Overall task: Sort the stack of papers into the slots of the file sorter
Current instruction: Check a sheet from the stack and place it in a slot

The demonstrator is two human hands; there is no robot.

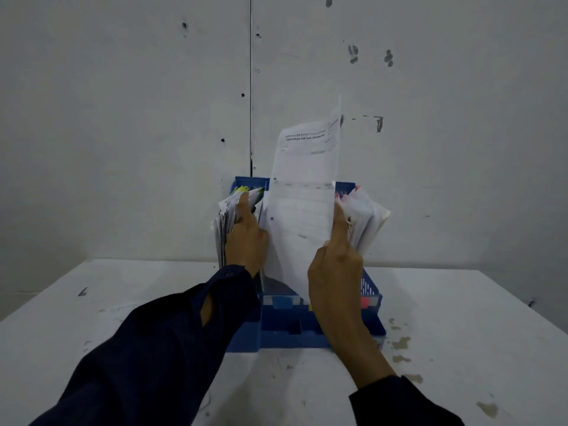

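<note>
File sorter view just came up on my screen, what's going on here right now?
A person is filing papers into a blue file sorter that stands on a white table against the wall. The right hand holds a printed sheet upright over the middle of the sorter. The left hand presses against a bundle of papers on the left side. More papers stand on the right side. Whether the sheet's lower edge is in a slot cannot be seen.

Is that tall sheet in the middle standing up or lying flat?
Standing up: the sheet rises above the blue sorter, its top curling, gripped by the right hand.
</note>
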